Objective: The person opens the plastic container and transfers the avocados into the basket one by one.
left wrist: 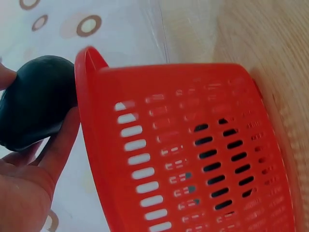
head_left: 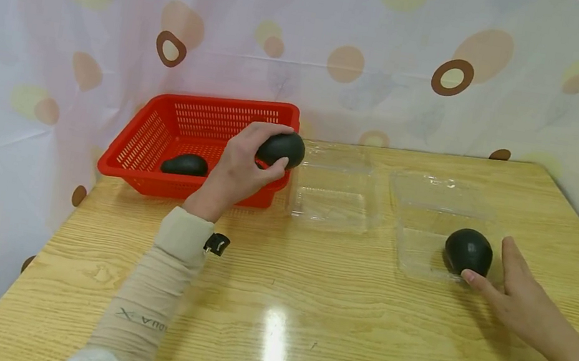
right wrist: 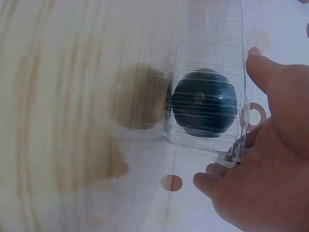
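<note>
My left hand [head_left: 241,163] grips a dark avocado [head_left: 284,149] between thumb and fingers, above the right rim of the red basket [head_left: 191,191]. In the left wrist view the held avocado [left wrist: 41,99] is beside the basket's rim. Another dark avocado [head_left: 186,165] lies inside the basket. On the right, a third avocado [head_left: 468,251] sits in a clear plastic clamshell box [head_left: 417,238]. My right hand [head_left: 523,299] is at that box's near right corner, its fingers spread. The right wrist view shows this hand outside the box wall, with the avocado [right wrist: 205,104] inside.
A second clear clamshell box [head_left: 333,206] stands with its lid up between the basket and the right-hand box. All rest on a wooden table [head_left: 335,320]. A patterned cloth [head_left: 300,43] hangs behind the table's far edge.
</note>
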A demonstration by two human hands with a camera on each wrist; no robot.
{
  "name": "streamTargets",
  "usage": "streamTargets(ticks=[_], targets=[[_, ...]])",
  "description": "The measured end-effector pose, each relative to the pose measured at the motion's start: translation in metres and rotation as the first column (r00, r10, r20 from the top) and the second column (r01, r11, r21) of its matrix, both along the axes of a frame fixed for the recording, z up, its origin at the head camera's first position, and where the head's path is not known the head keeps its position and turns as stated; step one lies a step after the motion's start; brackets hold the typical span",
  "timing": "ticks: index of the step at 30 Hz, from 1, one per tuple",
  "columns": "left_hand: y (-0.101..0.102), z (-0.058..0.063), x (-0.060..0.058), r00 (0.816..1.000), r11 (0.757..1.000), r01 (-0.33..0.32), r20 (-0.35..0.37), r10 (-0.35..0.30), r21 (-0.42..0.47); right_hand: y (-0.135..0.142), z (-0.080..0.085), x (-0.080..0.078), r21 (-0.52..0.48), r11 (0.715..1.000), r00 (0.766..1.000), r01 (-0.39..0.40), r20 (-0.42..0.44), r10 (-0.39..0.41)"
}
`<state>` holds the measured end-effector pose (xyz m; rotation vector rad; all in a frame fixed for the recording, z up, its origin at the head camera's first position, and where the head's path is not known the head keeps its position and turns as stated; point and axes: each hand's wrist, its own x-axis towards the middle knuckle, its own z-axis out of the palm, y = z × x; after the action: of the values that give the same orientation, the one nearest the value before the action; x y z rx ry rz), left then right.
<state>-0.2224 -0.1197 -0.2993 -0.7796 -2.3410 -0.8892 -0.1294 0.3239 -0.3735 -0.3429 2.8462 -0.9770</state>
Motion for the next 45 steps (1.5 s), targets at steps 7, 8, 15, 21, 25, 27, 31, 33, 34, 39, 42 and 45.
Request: streamTargets(ticks=[7, 8, 15, 21, 25, 27, 31, 33, 34, 39, 42, 45], targets=[[-0.009, -0.001, -0.005, 0.99, 0.993, -0.114, 0.09, 0.111, 0.019, 0.0, 0.0, 0.0, 0.006, 1.0, 1.0, 0.003, -0.006, -0.003], [-0.009, -0.002, -0.006, 0.986, 0.991, -0.131, 0.101, 0.129, 0.014, 0.001, 0.0, 0.0, 0.006, 1.0, 1.0, 0.002, -0.007, -0.002], [-0.012, -0.011, -0.014, 0.954, 0.97, -0.233, 0.176, 0.241, -0.067, 0.001, 0.0, 0.0, 0.005, 1.0, 1.0, -0.002, -0.02, 0.002], [-0.012, -0.018, -0.022, 0.911, 0.945, -0.276, 0.264, 0.316, -0.176, 0.0, 0.001, 0.001, -0.001, 1.0, 1.0, -0.005, -0.019, 0.005], [-0.011, -0.019, -0.025, 0.901, 0.937, -0.279, 0.279, 0.332, -0.211, 0.0, 0.002, 0.001, -0.003, 1.0, 1.0, -0.004, -0.016, 0.004], [-0.01, -0.019, -0.025, 0.896, 0.932, -0.275, 0.29, 0.337, -0.234, 0.0, 0.002, 0.001, 0.0, 1.0, 1.0, -0.002, -0.015, 0.002], [-0.007, -0.018, -0.028, 0.885, 0.924, -0.251, 0.318, 0.339, -0.288, 0.0, 0.002, 0.001, -0.001, 1.0, 1.0, 0.002, -0.015, -0.002], [-0.006, -0.017, -0.03, 0.88, 0.921, -0.231, 0.337, 0.336, -0.315, 0.0, 0.002, 0.001, -0.003, 1.0, 1.0, 0.002, -0.013, -0.002], [-0.006, -0.017, -0.031, 0.878, 0.921, -0.218, 0.348, 0.33, -0.322, 0.0, 0.002, 0.001, -0.005, 1.0, 1.0, 0.001, -0.013, -0.001], [-0.005, -0.015, -0.036, 0.847, 0.914, -0.164, 0.422, 0.323, -0.37, -0.001, 0.002, 0.001, -0.004, 1.0, 1.0, 0.006, -0.004, -0.006], [-0.005, -0.013, -0.037, 0.814, 0.903, -0.134, 0.474, 0.336, -0.409, -0.001, 0.002, 0.001, -0.004, 1.0, 1.0, 0.006, -0.006, -0.006], [-0.006, -0.012, -0.038, 0.785, 0.897, -0.107, 0.518, 0.341, -0.429, -0.001, 0.002, 0.001, -0.005, 1.0, 1.0, 0.002, -0.007, -0.002]])
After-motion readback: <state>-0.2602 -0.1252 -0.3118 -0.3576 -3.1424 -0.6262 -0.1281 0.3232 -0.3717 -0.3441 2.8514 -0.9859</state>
